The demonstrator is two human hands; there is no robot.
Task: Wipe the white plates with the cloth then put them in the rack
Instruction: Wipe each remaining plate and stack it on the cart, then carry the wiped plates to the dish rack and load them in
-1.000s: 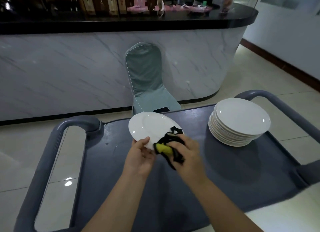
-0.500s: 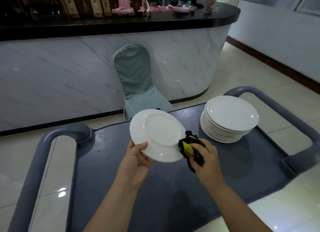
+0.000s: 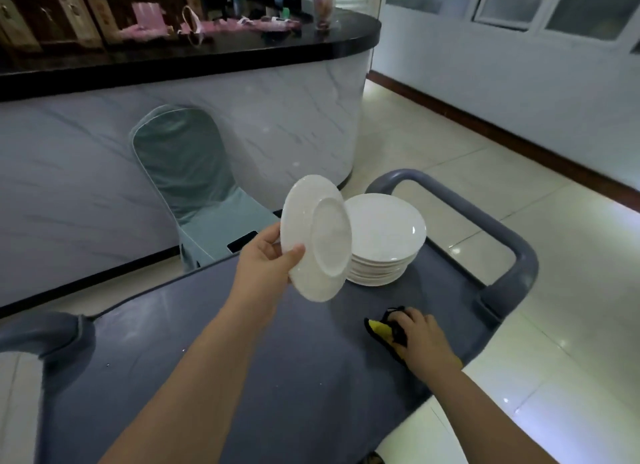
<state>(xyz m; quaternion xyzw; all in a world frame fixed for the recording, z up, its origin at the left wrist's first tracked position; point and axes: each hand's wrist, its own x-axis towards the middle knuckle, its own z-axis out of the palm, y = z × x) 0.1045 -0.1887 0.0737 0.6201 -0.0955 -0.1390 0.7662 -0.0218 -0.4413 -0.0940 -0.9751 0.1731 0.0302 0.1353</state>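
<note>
The left hand point(image 3: 266, 256) pinches the plate point(image 3: 317, 237) at its rim, thumb on the near face, holding it almost upright above the cart point(image 3: 242, 325) just before the stack point(image 3: 384, 242), while the right hand point(image 3: 420, 332) grips the cloth point(image 3: 379, 329) on the cart; the plate looks stiff, smooth and breakable, so a firm rim hold seems best.

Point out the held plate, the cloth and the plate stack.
held plate point(image 3: 327, 244), head view, middle of its visible face.
cloth point(image 3: 379, 328), head view, yellow patch.
plate stack point(image 3: 386, 228), head view, top plate's face.
</note>
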